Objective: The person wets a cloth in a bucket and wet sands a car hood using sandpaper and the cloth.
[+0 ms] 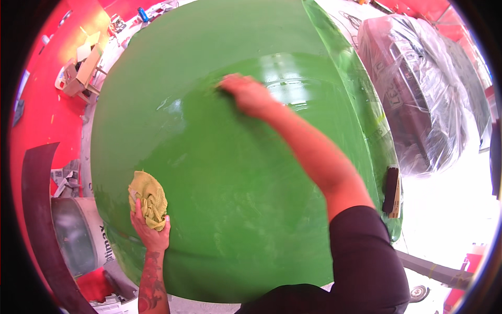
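Note:
A large, curved green painted panel [219, 209], wet in places, fills the middle of the view. My left hand [151, 230] is closed on a crumpled yellow cloth [149, 196] over the panel's near left part. My right arm reaches far across, and my right hand [246, 94] presses on the wet upper middle of the panel. Its fingers are curled over something low, with a dark, yellowish edge; they hide most of it, and its kind cannot be made out. Bright reflections and streaks of water lie just beyond that hand.
A dark block [390, 189] rests at the panel's right edge, by green-stained masking sheet [384, 136]. Farther right stands a car part under clear plastic film [418, 89]. Cardboard boxes [83, 73] are at the far left; a dark curved strip [36, 209] stands nearer.

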### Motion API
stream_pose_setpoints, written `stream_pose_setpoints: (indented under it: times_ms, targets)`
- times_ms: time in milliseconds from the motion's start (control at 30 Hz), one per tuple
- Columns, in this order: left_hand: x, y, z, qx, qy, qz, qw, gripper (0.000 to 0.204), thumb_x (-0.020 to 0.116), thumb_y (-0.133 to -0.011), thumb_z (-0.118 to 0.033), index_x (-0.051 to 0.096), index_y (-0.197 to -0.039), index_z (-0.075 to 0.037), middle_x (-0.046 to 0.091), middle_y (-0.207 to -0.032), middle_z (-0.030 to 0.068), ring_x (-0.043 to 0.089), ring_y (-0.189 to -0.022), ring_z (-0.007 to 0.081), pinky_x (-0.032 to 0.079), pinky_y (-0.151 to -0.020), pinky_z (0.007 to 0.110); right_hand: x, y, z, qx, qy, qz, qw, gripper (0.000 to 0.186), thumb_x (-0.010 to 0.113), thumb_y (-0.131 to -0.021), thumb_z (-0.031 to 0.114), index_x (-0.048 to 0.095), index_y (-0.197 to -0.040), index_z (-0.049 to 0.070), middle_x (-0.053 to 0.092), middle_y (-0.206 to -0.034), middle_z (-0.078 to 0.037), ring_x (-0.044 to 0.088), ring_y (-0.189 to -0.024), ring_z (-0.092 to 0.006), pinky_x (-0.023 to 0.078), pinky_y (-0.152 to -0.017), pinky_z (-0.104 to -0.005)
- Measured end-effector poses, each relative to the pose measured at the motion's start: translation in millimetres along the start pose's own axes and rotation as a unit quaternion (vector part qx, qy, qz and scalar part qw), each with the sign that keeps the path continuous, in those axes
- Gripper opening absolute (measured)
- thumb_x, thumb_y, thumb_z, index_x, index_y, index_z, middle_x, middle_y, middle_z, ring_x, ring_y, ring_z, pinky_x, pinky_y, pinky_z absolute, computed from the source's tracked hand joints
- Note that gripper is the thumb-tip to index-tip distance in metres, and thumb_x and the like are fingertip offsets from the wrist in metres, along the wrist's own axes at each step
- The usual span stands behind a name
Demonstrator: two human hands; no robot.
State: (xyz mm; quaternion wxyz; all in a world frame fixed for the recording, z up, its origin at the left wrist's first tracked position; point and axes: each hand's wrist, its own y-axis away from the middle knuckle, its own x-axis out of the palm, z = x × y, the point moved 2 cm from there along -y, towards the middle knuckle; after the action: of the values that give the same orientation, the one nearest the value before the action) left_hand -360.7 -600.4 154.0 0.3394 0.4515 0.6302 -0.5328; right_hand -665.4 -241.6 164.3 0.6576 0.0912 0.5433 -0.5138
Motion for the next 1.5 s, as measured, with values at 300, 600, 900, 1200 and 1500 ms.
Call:
stream_pose_setpoints:
  times_ms: [300,600,900,1200,1500]
  targets:
    - [3,-9,-14,-0.013,-0.009,0.010,1.000,0.091,0.075,-0.076,-0.034,0.026,-0.148,-0.008,0.036,-0.151,0.0069,0.033,-0.134,0.0442,0.023,-0.114,0.057,-67,33,-99,0.276,0.264,0.003,0.924,0.031,0.051,-0.086,0.010,0.055,-0.117,0.006,0.056,-0.118,-0.014,0.056,-0.112,-0.0305,0.048,-0.091,-0.0443]
    - [-1,-6,-8,0.000,-0.003,-0.005,1.000,0.089,0.074,-0.077,-0.033,0.026,-0.148,-0.008,0.036,-0.151,0.0073,0.035,-0.135,0.0395,0.023,-0.115,0.056,-51,56,-49,0.157,0.015,0.016,0.987,0.035,0.042,-0.092,0.006,0.059,-0.122,0.011,0.058,-0.126,-0.014,0.056,-0.117,-0.0324,0.047,-0.096,-0.0439]
    - [3,-13,-16,-0.002,-0.010,-0.006,1.000,0.090,0.075,-0.076,-0.034,0.027,-0.148,-0.009,0.038,-0.148,0.0074,0.039,-0.131,0.0402,0.025,-0.114,0.056,-10,74,1,0.132,0.200,-0.031,0.970,0.048,0.044,-0.085,0.003,0.048,-0.133,0.003,0.051,-0.136,-0.018,0.046,-0.131,-0.0331,0.034,-0.110,-0.0472]
    - [8,-21,-24,0.025,0.037,-0.035,0.998,0.092,0.076,-0.075,-0.035,0.028,-0.149,-0.011,0.042,-0.143,0.0127,0.040,-0.131,0.0388,0.027,-0.112,0.054,-138,162,-79,0.379,0.139,-0.088,0.911,0.036,0.048,-0.088,0.004,0.056,-0.123,0.009,0.059,-0.123,-0.015,0.059,-0.110,-0.0361,0.046,-0.094,-0.0477]
    - [0,-15,-10,0.010,0.027,-0.030,0.999,0.092,0.076,-0.076,-0.036,0.027,-0.150,-0.012,0.043,-0.141,0.0179,0.040,-0.131,0.0389,0.026,-0.113,0.053,1,129,113,0.082,0.092,0.011,0.992,0.049,0.043,-0.088,0.003,0.048,-0.137,0.004,0.046,-0.147,-0.015,0.040,-0.138,-0.0299,0.031,-0.115,-0.0441]
